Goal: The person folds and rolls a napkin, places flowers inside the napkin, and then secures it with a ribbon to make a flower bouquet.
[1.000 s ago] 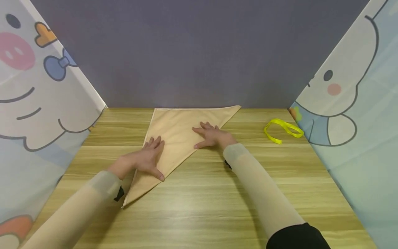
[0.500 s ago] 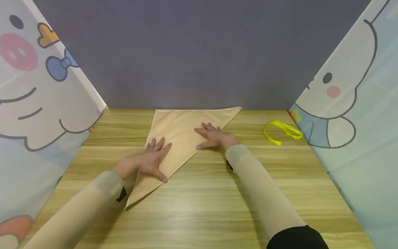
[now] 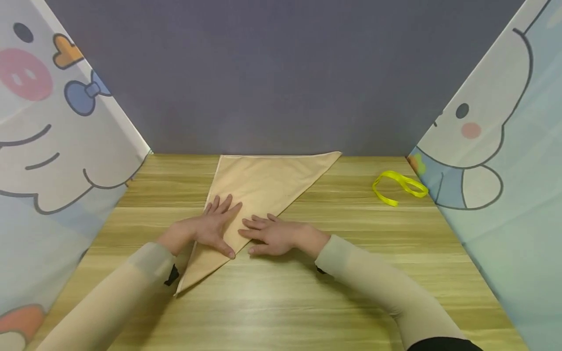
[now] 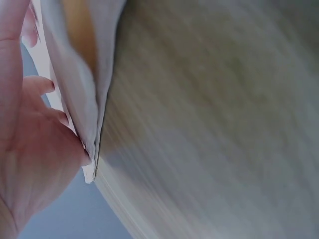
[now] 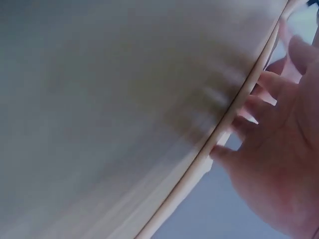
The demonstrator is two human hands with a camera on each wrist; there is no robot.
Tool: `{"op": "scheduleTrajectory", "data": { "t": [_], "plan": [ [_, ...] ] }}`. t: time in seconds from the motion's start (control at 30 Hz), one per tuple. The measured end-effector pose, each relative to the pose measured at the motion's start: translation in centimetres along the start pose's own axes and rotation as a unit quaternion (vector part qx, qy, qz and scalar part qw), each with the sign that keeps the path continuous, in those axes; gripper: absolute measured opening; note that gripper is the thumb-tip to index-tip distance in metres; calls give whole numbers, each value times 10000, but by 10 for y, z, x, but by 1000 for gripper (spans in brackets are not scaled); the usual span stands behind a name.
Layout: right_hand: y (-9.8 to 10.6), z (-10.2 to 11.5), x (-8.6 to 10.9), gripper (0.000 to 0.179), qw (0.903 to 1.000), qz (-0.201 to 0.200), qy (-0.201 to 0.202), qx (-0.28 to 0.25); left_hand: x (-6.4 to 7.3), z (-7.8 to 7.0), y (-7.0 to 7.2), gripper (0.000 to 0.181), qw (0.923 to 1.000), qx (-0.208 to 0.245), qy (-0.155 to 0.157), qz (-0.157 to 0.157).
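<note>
Cloth [image 3: 259,180] in all views, ribbon [image 3: 405,181] head-view only

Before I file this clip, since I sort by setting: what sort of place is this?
Probably a screened-off work booth: a wood-grain table, a plain grey panel behind it, and cartoon-printed sheets on both sides.

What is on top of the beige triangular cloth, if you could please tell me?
On the beige triangular cloth, the left hand rests with fingers spread; the right hand reaches over its diagonal edge. The patches of cloth beneath both hands are covered.
</note>
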State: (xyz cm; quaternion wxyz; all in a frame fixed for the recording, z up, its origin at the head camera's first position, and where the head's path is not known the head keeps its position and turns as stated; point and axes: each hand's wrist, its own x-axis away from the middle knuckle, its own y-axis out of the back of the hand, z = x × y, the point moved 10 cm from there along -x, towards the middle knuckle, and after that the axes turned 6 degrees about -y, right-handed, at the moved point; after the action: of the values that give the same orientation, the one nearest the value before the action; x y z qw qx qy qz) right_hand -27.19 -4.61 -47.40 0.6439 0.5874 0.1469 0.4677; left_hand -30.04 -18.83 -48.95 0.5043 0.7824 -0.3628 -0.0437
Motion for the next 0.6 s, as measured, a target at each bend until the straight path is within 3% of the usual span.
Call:
{"op": "scheduleTrajectory", "data": {
  "t": [0.1, 0.23, 0.43, 0.6],
  "plan": [
    [-1, 8, -2, 74, 9995, -128, -288, -93, -2, -1, 0, 153, 10000, -52, 8, 48],
    [4, 3, -14, 87, 9941, -365, -988, -276, -1, 0, 1, 154, 10000, -30, 4, 39],
    [-5, -5, -25, 99, 9842, 170, -1759, -103, -2, 0, -2, 153, 10000, -86, 25, 27],
    [-7, -9, -27, 101, 9788, 337, -2017, -105, -1, 0, 0, 153, 9998, -213, 63, 19]
  ]
}}
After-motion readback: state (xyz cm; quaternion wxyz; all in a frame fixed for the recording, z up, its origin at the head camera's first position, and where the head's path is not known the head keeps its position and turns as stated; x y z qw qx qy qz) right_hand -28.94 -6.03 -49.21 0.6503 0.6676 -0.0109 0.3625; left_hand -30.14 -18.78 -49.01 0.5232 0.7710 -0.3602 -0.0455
